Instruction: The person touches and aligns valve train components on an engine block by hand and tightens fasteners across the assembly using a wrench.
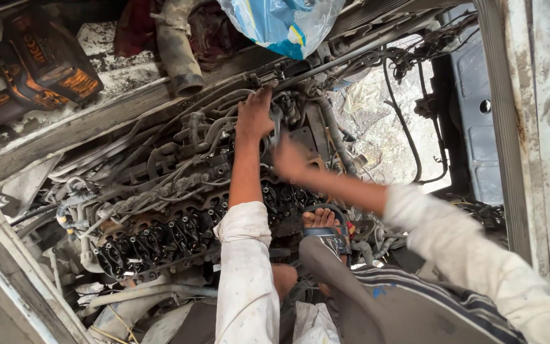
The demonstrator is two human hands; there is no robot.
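Both hands work at the far end of the grimy, oil-black engine block point(173, 229) with exposed valve gear: left hand point(254, 114) pressed flat among hoses, right hand point(289, 159) blurred, grip unclear.

The left arm runs from 6 o'clock straight up toward 12, forearm bare above a pushed-up white sleeve. Its left hand point(254, 114) lies palm down, fingers spread and pressed forward. The right arm comes in from 4 o'clock, pointing toward 10, sleeve bunched at the elbow. The right hand point(289, 159) is blurred; its grip cannot be told.
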